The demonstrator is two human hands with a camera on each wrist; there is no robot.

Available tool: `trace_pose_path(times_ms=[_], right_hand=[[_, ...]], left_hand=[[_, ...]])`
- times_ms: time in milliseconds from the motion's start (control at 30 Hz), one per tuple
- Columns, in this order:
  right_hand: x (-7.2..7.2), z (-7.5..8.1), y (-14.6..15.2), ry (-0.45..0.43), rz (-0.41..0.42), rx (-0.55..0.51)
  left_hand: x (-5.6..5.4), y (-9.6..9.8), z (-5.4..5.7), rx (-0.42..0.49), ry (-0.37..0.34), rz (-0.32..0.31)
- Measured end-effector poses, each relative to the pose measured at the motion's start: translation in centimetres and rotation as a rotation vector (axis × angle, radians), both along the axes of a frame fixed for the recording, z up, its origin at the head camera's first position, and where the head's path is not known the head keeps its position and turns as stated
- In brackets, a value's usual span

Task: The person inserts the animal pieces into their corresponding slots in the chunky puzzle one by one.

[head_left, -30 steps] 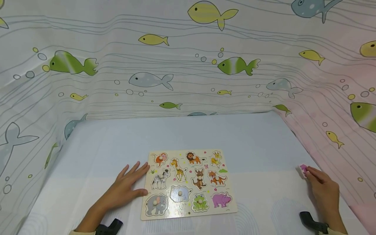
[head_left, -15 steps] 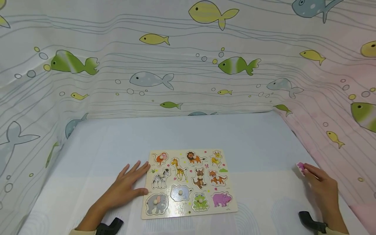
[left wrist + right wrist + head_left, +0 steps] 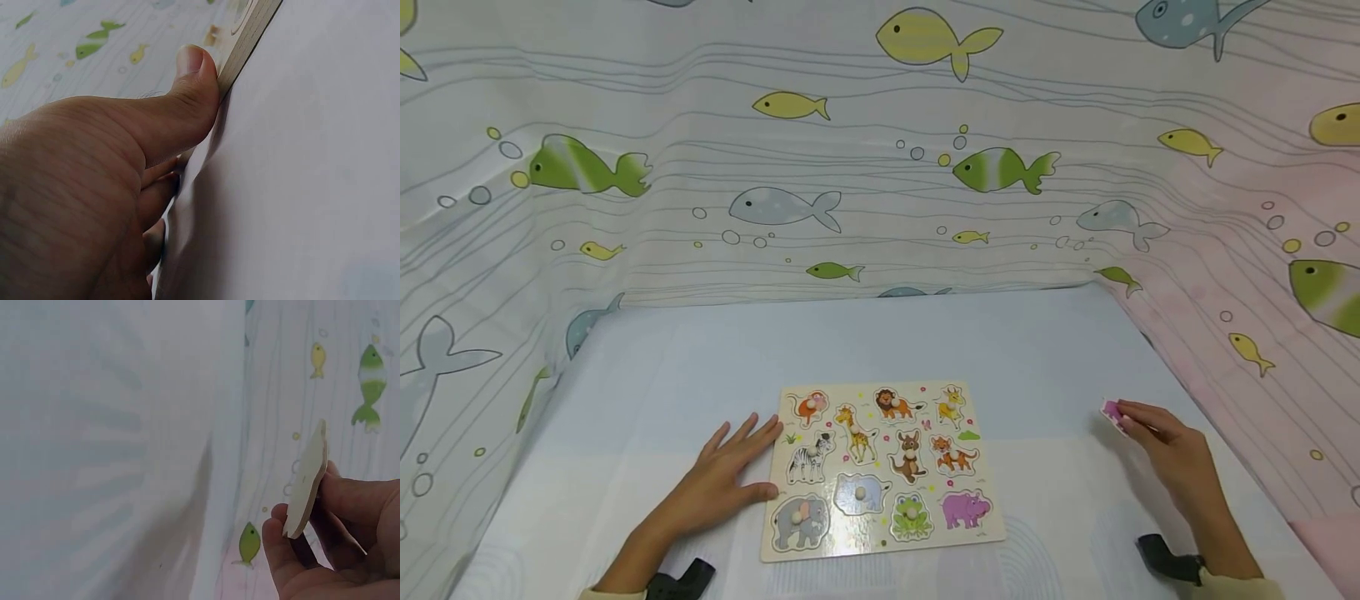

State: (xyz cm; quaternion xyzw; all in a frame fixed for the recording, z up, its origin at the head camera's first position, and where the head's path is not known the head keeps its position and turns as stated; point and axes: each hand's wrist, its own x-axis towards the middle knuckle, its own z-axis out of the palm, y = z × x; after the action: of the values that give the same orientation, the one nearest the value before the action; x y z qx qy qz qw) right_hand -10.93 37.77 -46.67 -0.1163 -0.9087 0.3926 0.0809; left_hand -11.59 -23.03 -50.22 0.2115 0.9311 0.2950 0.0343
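A wooden animal puzzle board lies on the table. Along its left edge rests my left hand, fingers spread; the thumb touches the board's side in the left wrist view. To the right of the board, my right hand pinches a small purple puzzle piece by its face, held above the table. The right wrist view shows the bare wooden back of this puzzle piece and its wavy outline. At the board's lower right is a purple hippo picture with no knob on it.
Knobbed animal pieces fill other places on the board, among them an elephant, a frog and a lion. White cloth covers the table. A fish-patterned curtain encloses it at the back and sides.
My right hand has moved left, toward the board, with the purple puzzle piece in its fingers. The left hand and the board have stayed in place.
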Motion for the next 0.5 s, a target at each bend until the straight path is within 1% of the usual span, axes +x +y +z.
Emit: trace_pose_path(times_ms=[167, 300, 367, 500], right_hand=[[0.0, 1.1, -2.2, 0.019, 0.095, 0.037], [-0.1, 1.6, -3.8, 0.055, 0.167, 0.043], [-0.1, 1.6, -4.5, 0.076, 0.211, 0.034], [0.0, 1.6, -5.9, 0.116, 0.307, -0.023]], left_hand=[[0.1, 0.0, -0.1, 0.001, 0.001, -0.002], [0.0, 0.0, 0.0, 0.002, 0.004, -0.004], [0.0, 0.0, 0.0, 0.001, 0.005, -0.004], [-0.1, 0.0, -0.1, 0.001, 0.0, -0.001]])
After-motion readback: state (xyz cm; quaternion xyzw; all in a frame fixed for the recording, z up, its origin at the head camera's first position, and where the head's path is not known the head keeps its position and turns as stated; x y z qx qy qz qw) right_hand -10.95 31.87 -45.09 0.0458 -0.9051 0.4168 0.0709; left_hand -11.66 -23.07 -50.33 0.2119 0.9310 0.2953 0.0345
